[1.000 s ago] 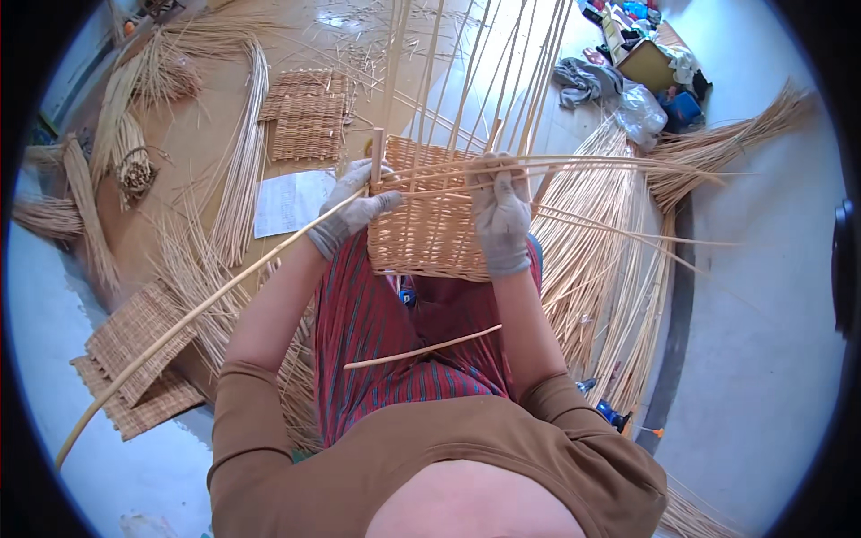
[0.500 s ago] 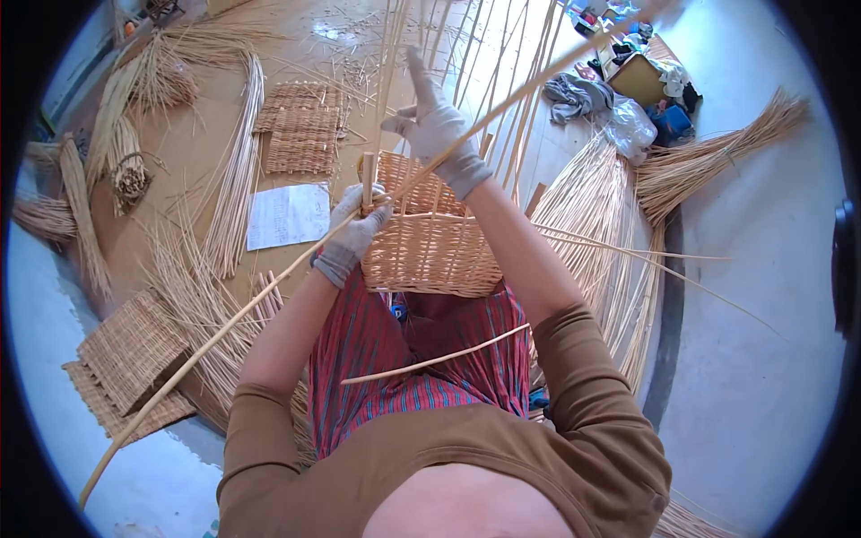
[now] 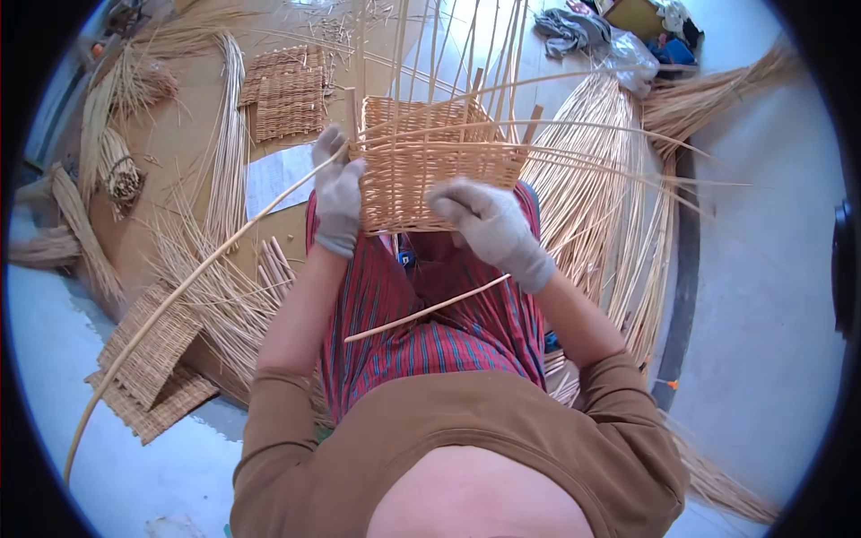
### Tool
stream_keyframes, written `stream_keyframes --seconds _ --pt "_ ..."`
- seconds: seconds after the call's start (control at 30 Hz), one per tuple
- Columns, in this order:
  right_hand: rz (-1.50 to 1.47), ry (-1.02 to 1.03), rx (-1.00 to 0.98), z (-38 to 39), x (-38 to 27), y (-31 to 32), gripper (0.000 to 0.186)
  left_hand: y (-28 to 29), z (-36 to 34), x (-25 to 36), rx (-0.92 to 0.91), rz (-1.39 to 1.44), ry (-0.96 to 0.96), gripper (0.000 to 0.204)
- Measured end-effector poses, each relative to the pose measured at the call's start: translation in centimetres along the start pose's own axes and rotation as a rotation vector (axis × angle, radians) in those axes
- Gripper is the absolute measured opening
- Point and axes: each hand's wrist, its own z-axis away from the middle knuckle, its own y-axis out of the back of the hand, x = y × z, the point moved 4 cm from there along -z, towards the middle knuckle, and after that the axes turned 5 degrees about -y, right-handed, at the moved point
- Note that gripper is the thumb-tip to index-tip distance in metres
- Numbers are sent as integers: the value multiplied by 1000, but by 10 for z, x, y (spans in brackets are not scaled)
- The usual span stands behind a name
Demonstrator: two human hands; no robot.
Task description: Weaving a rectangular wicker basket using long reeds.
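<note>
A half-woven wicker basket [image 3: 395, 184] rests at my knees, tall upright stakes rising from its rim. My left hand [image 3: 339, 193], in a pale glove, is at its left corner, thumb and fingers closed about a long wicker rod [image 3: 208, 262]. That rod curves down toward the lower left. In front of the basket's front wall, my gloved right hand [image 3: 489, 224] is slightly blurred, its fingers curled with nothing visible in them. Thin rod ends [image 3: 619, 125] stick out past the right corner. Across my lap lies a short peeled rod [image 3: 430, 311].
Loose pale rods [image 3: 587, 152] fan out on the floor to the right, beside a tied bundle [image 3: 708, 103]. Woven panels [image 3: 289, 103] and a white paper sheet [image 3: 273, 177] lie ahead left. More panels [image 3: 152, 354] are near left. Cloth and bags [image 3: 628, 58] sit at far right.
My right hand has come down from among the upright stakes to the basket's front wall, its fingers now curled. The long rod's raised right end no longer crosses above my right forearm.
</note>
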Motion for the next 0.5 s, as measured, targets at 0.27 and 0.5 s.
stream_keyframes --seconds 0.27,0.5 --pt "962 328 517 -26 -11 20 13 -4 29 47 219 -358 -16 15" --pt "-561 3 522 -2 95 8 34 -88 38 52 -156 -416 -203 22"
